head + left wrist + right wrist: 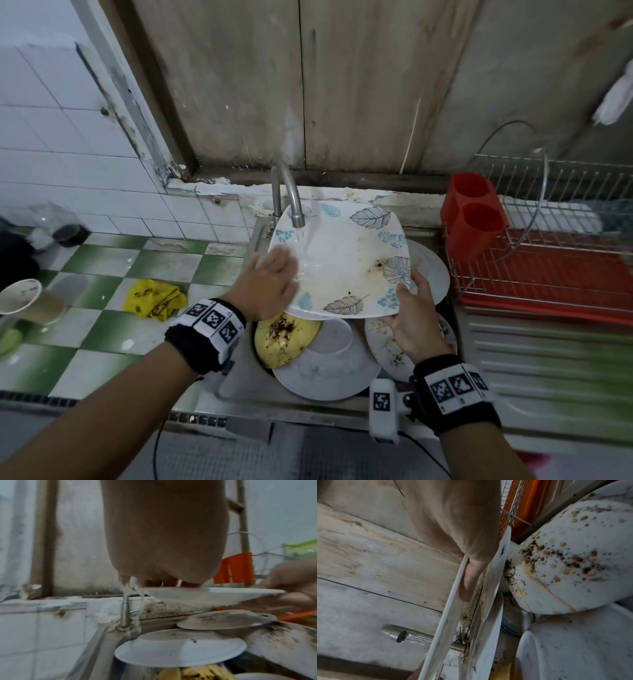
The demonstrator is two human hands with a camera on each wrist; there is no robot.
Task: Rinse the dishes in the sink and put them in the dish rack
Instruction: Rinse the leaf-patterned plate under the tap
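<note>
over the sink (pixel 342 402), under the faucet (pixel 297 212), right hand (pixel 412 318) pinches the leaf-patterned plate (pixel 346 260); left hand (pixel 265 284) presses it, fingers flat.

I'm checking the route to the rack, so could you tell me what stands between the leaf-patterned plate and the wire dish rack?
In the head view, the red cutlery holder stands between the leaf-patterned plate and the wire dish rack, at the rack's near corner.

The big leaf plate (pixel 342 260) hides most of the sink & parts of the dirty dishes (pixel 329 370) under it. Dish rack (pixel 548 240) is cut off at the right edge. Left fingers (pixel 286 263) look blurry.
</note>
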